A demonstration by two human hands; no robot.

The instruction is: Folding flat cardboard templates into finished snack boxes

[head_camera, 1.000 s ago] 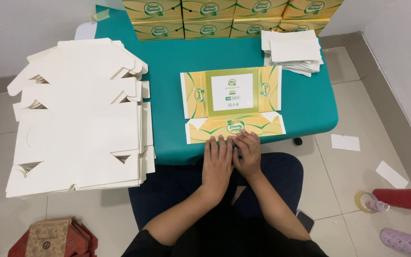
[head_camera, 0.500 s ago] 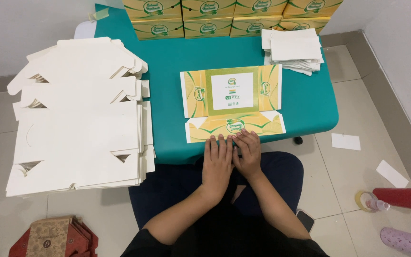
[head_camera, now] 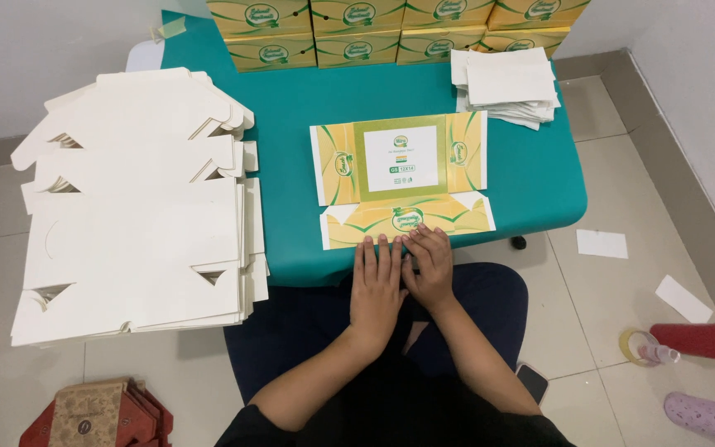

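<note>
A flat, unfolded yellow-and-green carton (head_camera: pixel 400 164) with a white centre panel lies on the teal table (head_camera: pixel 531 178). Its near flap (head_camera: pixel 407 220) reaches the table's front edge. My left hand (head_camera: pixel 377 280) lies palm down over that edge, fingers together and fingertips resting on the flap's near border. My right hand (head_camera: pixel 430 265) lies beside it, touching it, with curled fingers pressing on the same flap edge. Neither hand grips anything.
A tall stack of white flat carton blanks (head_camera: pixel 138 207) sits at my left. Several assembled yellow boxes (head_camera: pixel 391 25) line the table's far edge. A pile of white sheets (head_camera: pixel 508 85) lies at the far right. On the floor are paper scraps (head_camera: pixel 602 243), a tape roll (head_camera: pixel 640 348) and a red bottle (head_camera: pixel 705 341).
</note>
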